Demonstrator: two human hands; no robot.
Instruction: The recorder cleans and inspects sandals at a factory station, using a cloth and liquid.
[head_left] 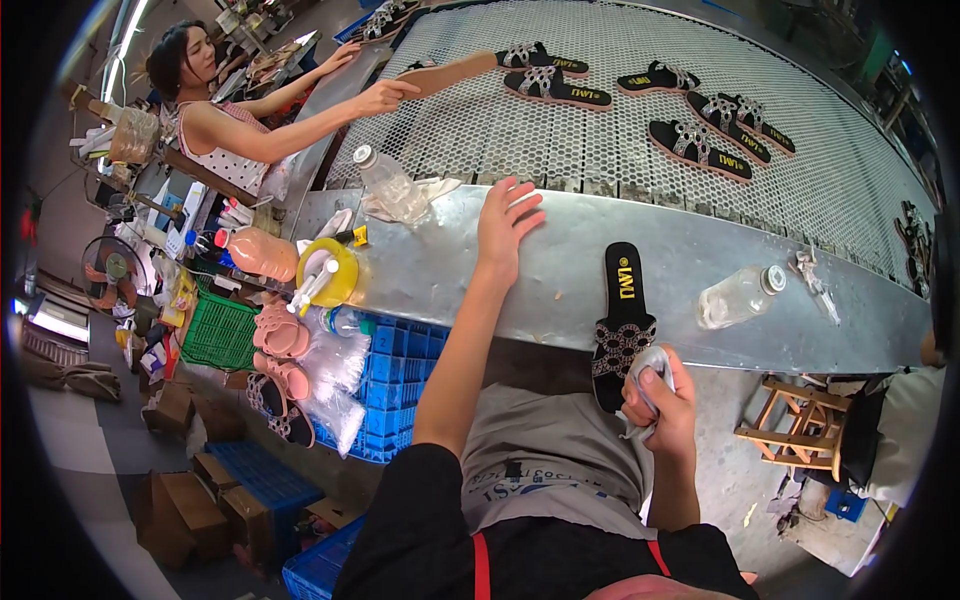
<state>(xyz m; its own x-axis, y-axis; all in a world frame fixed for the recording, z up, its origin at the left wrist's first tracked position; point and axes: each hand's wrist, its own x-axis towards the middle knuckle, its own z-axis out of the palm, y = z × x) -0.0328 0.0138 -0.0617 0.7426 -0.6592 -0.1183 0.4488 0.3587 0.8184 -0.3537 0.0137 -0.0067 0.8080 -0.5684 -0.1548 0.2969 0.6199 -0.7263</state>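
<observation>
The left hand (507,225) lies flat, fingers spread and holding nothing, on the grey sheet-metal surface (440,275) at about 12 o'clock from the person's lap. The right hand (662,405), at 3 o'clock from the lap, has its grip closed on a crumpled white cloth (652,368), which touches the strap end of a black flat sandal with a woven strap and yellow insole mark (622,320). That sandal lies lengthwise over the surface's near edge, toe toward 12 o'clock. A clear plastic bottle with a white cap (738,297) lies on its side at 2 o'clock from the sandal. Another clear plastic bottle (389,184) leans at 10 o'clock from the left hand. Beyond, black sandals (700,145) lie on the perforated metal conveyor (600,120), where another person's hand (385,97) holds a tan insole (448,74).
</observation>
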